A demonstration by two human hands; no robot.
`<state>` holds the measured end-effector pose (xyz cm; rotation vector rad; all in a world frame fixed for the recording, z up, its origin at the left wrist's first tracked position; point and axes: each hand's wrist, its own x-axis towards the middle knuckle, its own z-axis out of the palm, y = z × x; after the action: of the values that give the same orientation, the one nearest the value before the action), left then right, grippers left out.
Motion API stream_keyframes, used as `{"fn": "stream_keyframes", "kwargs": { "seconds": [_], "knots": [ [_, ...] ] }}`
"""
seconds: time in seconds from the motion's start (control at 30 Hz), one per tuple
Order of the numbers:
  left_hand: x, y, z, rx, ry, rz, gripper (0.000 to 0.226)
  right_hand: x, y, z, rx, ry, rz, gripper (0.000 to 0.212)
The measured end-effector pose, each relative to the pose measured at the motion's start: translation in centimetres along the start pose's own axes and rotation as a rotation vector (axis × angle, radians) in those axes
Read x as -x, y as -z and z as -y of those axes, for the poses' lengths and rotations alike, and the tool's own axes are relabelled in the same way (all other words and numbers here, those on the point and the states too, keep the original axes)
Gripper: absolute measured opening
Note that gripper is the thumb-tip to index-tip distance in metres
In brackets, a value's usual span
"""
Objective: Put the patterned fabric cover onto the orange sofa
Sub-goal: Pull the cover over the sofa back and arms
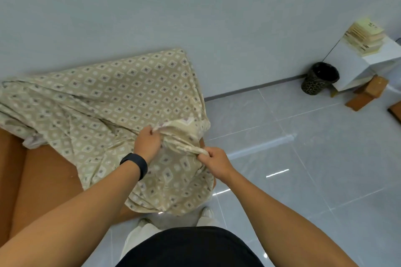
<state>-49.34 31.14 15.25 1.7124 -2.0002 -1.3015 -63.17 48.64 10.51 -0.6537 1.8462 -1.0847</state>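
A beige fabric cover (104, 93) with a diamond pattern lies draped over the back and right arm of the orange sofa (43, 178). The sofa's seat shows bare at the lower left. My left hand (147, 142), with a black band on its wrist, pinches a bunched fold of the cover's edge over the sofa's right arm. My right hand (213, 161) grips the same rolled edge a little to the right and nearer me. The cover's lower part hangs down the front of the arm toward my shoes.
Grey tiled floor (303, 169) spreads to the right of the sofa. A dark patterned bin (319, 79) stands by the wall, next to a white cabinet (355, 67) with stacked books (364, 37) on top. Brown blocks (366, 93) lie on the floor beside it.
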Motion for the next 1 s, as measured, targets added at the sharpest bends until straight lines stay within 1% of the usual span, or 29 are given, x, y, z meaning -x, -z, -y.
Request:
{"fn": "stream_keyframes", "kwargs": {
  "seconds": [0.07, 0.1, 0.2, 0.27, 0.3, 0.4, 0.43, 0.47, 0.53, 0.57, 0.6, 0.67, 0.7, 0.73, 0.77, 0.83, 0.93, 1.0],
  "knots": [
    [-0.1, -0.9, 1.7, -0.149, 0.119, 0.198, 0.013, 0.6, 0.2, -0.7, 0.115, -0.013, -0.027, 0.025],
    [0.3, -1.3, 2.3, -0.202, 0.143, 0.248, 0.011, 0.9, 0.3, -1.1, 0.129, -0.037, -0.051, 0.021],
    [1.5, -3.2, 2.7, -0.259, 0.132, 0.273, 0.025, 2.0, 0.3, -2.0, 0.072, -0.112, -0.083, 0.009],
    [2.8, -4.7, 2.0, -0.241, 0.141, 0.331, 0.03, 2.6, 0.0, -2.2, 0.038, -0.132, -0.04, 0.022],
    [3.3, -5.4, 1.6, -0.195, 0.174, 0.386, 0.033, 2.8, -0.3, -2.1, 0.042, -0.119, -0.002, 0.028],
    [4.0, -6.3, 0.3, -0.086, 0.328, 0.537, 0.059, 3.2, -1.1, -2.0, 0.17, -0.003, 0.126, 0.032],
    [3.8, -6.4, 0.3, -0.093, 0.347, 0.556, 0.059, 3.3, -1.3, -2.1, 0.201, 0.033, 0.162, 0.033],
    [3.4, -6.6, 0.5, -0.127, 0.328, 0.568, 0.052, 3.5, -1.3, -2.1, 0.197, 0.051, 0.191, 0.032],
    [2.8, -6.6, 0.6, -0.188, 0.211, 0.547, 0.025, 3.9, -0.9, -2.0, 0.153, 0.058, 0.209, 0.033],
    [2.9, -6.6, 0.4, -0.134, 0.163, 0.509, 0.02, 4.2, -0.6, -1.8, 0.133, 0.05, 0.203, 0.032],
    [2.9, -6.6, 0.4, -0.025, 0.131, 0.474, 0.019, 4.2, -0.2, -1.9, 0.116, 0.029, 0.191, 0.031],
    [3.3, -6.3, 0.2, 0.328, 0.19, 0.434, 0.009, 4.0, 0.5, -2.3, 0.13, -0.059, 0.166, 0.038],
    [3.4, -6.1, 0.4, 0.482, 0.24, 0.456, 0.011, 3.8, 0.7, -2.4, 0.164, -0.108, 0.169, 0.042],
    [3.5, -5.9, 0.5, 0.597, 0.286, 0.478, 0.021, 3.5, 0.8, -2.6, 0.197, -0.14, 0.176, 0.043],
    [3.8, -5.6, 0.6, 0.656, 0.317, 0.483, 0.028, 3.2, 0.6, -2.6, 0.223, -0.153, 0.185, 0.043],
    [4.1, -4.9, 0.7, 0.714, 0.338, 0.436, 0.041, 2.5, -0.1, -2.0, 0.25, -0.101, 0.184, 0.041],
    [3.9, -3.6, 1.3, 0.757, 0.343, 0.43, 0.044, 1.6, -2.2, -0.2, 0.295, 0.05, 0.256, 0.042],
    [3.4, -2.6, 2.0, 0.796, 0.338, 0.431, 0.044, 1.0, -3.9, 0.3, 0.441, 0.095, 0.353, 0.034]
  ]
}}
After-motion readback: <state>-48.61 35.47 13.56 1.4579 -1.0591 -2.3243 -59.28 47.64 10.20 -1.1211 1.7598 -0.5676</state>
